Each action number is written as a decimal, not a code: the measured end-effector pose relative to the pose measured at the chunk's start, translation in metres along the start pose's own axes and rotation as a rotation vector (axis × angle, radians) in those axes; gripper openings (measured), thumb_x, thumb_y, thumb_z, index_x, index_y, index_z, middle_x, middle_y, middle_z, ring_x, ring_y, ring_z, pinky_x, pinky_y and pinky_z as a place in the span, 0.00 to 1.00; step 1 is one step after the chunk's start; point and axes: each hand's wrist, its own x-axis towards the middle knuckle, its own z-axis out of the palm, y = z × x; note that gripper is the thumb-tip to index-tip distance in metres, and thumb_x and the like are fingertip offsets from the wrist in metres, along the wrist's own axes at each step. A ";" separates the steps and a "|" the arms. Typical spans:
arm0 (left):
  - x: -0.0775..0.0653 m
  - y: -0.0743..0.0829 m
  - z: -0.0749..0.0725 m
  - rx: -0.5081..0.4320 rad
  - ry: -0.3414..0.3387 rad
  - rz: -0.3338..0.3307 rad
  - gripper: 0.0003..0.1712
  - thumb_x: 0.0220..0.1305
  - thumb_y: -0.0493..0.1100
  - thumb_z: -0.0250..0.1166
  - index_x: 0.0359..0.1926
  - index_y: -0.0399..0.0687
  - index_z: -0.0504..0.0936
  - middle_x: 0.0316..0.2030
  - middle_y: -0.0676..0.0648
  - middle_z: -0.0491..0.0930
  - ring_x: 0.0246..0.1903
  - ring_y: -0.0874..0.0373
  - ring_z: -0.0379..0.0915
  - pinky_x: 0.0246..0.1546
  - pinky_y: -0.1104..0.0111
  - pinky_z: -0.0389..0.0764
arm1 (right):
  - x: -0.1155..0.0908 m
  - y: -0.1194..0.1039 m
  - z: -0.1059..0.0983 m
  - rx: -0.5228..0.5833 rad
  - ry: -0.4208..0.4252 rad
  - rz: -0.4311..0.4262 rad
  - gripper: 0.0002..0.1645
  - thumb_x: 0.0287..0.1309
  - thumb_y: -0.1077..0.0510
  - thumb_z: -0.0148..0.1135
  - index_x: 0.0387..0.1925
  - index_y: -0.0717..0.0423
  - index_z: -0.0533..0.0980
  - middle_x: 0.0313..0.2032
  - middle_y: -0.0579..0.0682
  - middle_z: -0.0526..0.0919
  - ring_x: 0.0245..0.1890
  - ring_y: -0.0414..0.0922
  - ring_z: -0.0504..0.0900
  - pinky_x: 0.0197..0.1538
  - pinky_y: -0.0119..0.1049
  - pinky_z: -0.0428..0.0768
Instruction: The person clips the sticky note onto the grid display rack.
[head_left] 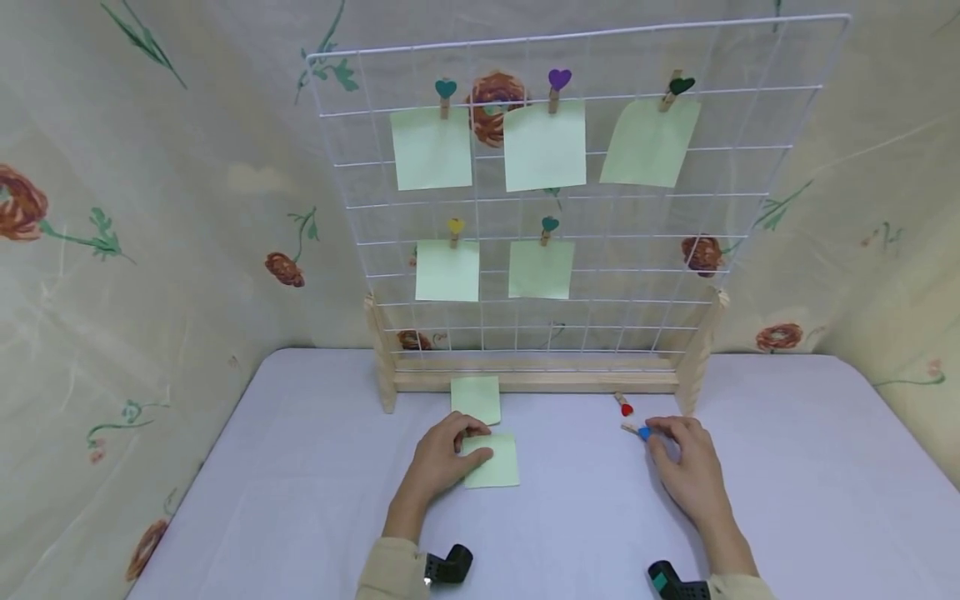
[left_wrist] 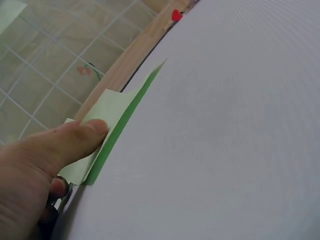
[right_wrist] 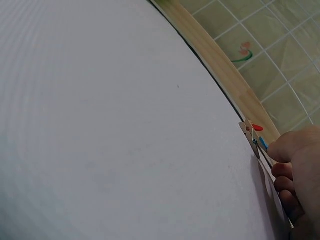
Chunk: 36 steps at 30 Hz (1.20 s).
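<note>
My left hand (head_left: 441, 457) pinches a pale green paper note (head_left: 498, 468) by its left side, with the thumb (left_wrist: 82, 137) on top. In the left wrist view that note stands tilted off the white cloth. Just behind it, a second green note (head_left: 476, 398) reaches the foot of the rack. My right hand (head_left: 693, 471) pinches a small wooden clothespin by its blue heart (head_left: 644, 433) between thumb and forefinger, low over the table. Close by lies another clothespin with a red heart (head_left: 626, 409). The fingers under the left note are partly hidden.
A white wire grid (head_left: 637, 333) stands in a wooden base (head_left: 570, 382) at the table's back. Several green notes (head_left: 543, 150) hang on it from heart clothespins (head_left: 559, 80). Floral cloth (head_left: 187, 275) hangs behind and at both sides of the white-covered table (head_left: 300, 467).
</note>
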 end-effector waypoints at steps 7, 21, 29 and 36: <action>0.002 -0.004 0.004 -0.027 0.104 0.008 0.04 0.55 0.49 0.61 0.34 0.64 0.80 0.23 0.61 0.71 0.20 0.67 0.60 0.20 0.77 0.62 | 0.001 0.000 0.002 -0.016 -0.004 0.004 0.15 0.55 0.58 0.54 0.43 0.60 0.76 0.44 0.59 0.70 0.48 0.57 0.66 0.47 0.52 0.63; 0.002 -0.004 0.002 -0.268 0.297 -0.012 0.06 0.55 0.57 0.59 0.33 0.67 0.78 0.28 0.59 0.71 0.27 0.63 0.63 0.22 0.77 0.66 | 0.001 0.004 0.007 -0.016 0.022 0.002 0.08 0.50 0.60 0.60 0.35 0.56 0.77 0.42 0.56 0.72 0.46 0.55 0.67 0.45 0.51 0.64; 0.003 0.000 -0.001 -0.365 0.448 0.016 0.06 0.55 0.54 0.60 0.33 0.62 0.79 0.33 0.57 0.74 0.36 0.62 0.67 0.29 0.74 0.67 | 0.001 0.001 0.007 -0.015 0.014 0.003 0.07 0.51 0.60 0.58 0.34 0.55 0.75 0.39 0.53 0.74 0.44 0.51 0.70 0.44 0.48 0.66; 0.004 0.003 -0.004 -0.459 0.481 -0.011 0.09 0.57 0.53 0.59 0.37 0.59 0.78 0.37 0.57 0.79 0.43 0.65 0.72 0.43 0.68 0.68 | 0.000 0.002 0.005 0.073 0.021 0.085 0.08 0.58 0.54 0.52 0.39 0.50 0.72 0.37 0.48 0.79 0.40 0.37 0.73 0.46 0.38 0.66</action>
